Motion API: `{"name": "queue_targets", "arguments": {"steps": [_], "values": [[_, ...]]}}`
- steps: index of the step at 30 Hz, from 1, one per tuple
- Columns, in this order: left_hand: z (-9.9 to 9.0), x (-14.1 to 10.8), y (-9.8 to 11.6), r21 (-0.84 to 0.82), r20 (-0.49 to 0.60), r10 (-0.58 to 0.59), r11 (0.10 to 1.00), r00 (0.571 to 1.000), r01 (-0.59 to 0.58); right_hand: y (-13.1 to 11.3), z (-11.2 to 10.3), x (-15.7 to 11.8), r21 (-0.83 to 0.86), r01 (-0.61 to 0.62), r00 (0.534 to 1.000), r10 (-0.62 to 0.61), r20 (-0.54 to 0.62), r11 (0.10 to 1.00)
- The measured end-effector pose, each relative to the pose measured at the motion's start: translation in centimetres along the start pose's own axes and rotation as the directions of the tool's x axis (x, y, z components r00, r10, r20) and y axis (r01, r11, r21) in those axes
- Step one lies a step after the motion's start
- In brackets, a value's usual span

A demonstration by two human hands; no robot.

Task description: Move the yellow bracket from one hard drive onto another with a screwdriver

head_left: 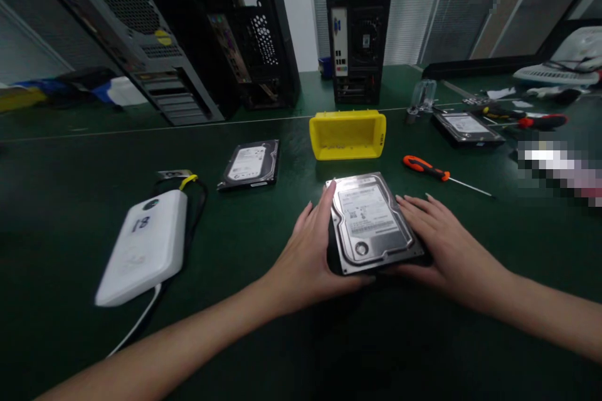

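A silver hard drive (369, 219) with a white label facing up is held between both my hands, low over the green table. My left hand (310, 250) grips its left side, the thumb beneath the near edge. On the opposite side my right hand (439, 241) presses its fingers against the right edge, its thumb also by the near edge. Just beyond the drive stands a yellow bin (348, 136) with small bits in it. To the right of that lies a screwdriver (426, 167) with an orange and black handle, its shaft pointing right.
A second hard drive (249, 163) rests left of the bin; a third (466, 128) lies at the right, near red-handled pliers (540, 121). A white power bank (145, 244) with a cable sits at the left. Computer cases (362, 31) stand along the back of the table (235, 232).
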State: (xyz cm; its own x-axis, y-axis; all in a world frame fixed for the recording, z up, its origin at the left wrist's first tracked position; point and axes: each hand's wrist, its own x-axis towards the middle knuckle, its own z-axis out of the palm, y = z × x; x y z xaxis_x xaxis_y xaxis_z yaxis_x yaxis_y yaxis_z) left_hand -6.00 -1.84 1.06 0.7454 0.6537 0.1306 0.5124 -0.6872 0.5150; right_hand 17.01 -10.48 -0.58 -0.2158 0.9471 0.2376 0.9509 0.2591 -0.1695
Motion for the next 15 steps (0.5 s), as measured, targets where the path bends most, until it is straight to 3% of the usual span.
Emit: {"name": "queue_targets", "arguments": {"steps": [8,15], "values": [[1.0,0.4,0.6,0.001,-0.06,0.017,1.0,0.998,-0.017,0.3,-0.2,-0.4,0.109,-0.028,1.0,0.028,-0.003,0.994],[2.1,1.0,0.9,0.003,-0.071,0.027,1.0,0.997,-0.026,0.3,-1.2,-1.1,0.097,0.036,0.998,-0.032,-0.045,0.995]]}}
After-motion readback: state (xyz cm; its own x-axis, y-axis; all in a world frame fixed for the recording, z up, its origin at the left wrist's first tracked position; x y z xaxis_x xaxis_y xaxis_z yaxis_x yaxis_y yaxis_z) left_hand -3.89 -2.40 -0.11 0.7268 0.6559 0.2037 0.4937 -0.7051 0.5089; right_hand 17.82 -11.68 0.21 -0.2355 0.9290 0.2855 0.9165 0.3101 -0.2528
